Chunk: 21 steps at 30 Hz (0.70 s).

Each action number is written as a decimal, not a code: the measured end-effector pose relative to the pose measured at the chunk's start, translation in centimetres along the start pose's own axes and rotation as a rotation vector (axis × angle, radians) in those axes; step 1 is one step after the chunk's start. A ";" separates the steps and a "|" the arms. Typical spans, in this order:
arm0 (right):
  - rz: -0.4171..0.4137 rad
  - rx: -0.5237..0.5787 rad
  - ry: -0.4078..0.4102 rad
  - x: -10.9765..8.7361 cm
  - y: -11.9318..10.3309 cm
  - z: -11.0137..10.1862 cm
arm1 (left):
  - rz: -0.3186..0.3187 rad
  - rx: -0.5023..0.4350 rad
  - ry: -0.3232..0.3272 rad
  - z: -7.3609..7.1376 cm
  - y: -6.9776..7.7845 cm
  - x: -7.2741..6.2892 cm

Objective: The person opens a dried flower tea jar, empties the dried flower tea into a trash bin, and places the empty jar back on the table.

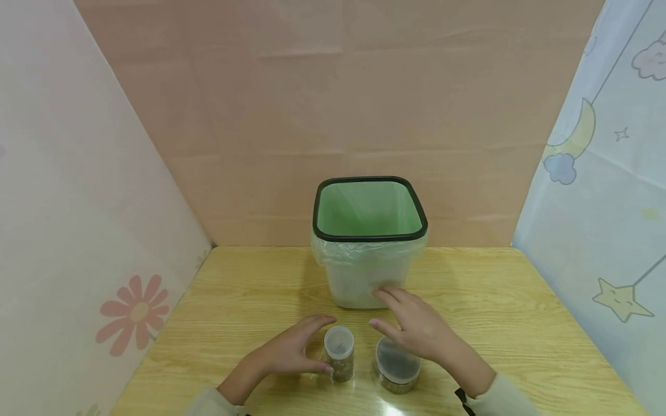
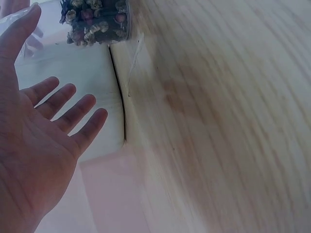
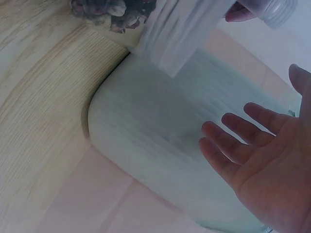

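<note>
Tall jar [image 1: 341, 365] in the head view has the left hand [image 1: 288, 351], spread wide, at nine o'clock; the right hand [image 1: 420, 325], spread too, is at one o'clock from the round jar [image 1: 397, 367]. Left wrist view: flowery jar [image 2: 99, 23] near eleven o'clock. Right wrist view: dried flowers [image 3: 115, 13] near eleven.

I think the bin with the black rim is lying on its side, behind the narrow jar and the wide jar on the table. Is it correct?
Not quite: the bin is not on its side. The head view shows it standing upright, its black rim around the upward opening, behind the narrow jar and the wide jar on the table.
</note>
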State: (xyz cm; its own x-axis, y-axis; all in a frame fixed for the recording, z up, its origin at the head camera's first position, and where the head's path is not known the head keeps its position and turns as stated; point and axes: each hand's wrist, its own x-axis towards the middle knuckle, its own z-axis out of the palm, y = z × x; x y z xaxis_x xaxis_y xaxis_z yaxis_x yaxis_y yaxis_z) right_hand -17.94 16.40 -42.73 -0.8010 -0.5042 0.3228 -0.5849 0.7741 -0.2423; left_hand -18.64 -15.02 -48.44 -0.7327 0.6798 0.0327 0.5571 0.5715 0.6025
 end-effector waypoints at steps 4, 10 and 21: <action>-0.005 0.005 -0.016 0.2 -0.5 0.1 | 0.019 0.005 0.005 0.2 0.1 0.2; -0.032 0.023 -0.027 0.4 -1.3 0.4 | 0.044 0.017 0.015 0.6 0.2 0.3; -0.094 0.004 -0.033 0.8 -2.5 1.0 | 0.042 0.007 0.017 0.7 0.7 0.7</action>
State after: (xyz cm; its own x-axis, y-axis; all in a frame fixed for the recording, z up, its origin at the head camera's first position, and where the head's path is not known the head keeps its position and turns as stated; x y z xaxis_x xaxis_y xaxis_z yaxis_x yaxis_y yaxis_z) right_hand -17.26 13.70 -42.83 -0.7467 -0.5867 0.3134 -0.6578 0.7215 -0.2163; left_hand -18.45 -13.85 -48.58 -0.7151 0.6954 0.0710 0.5901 0.5461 0.5945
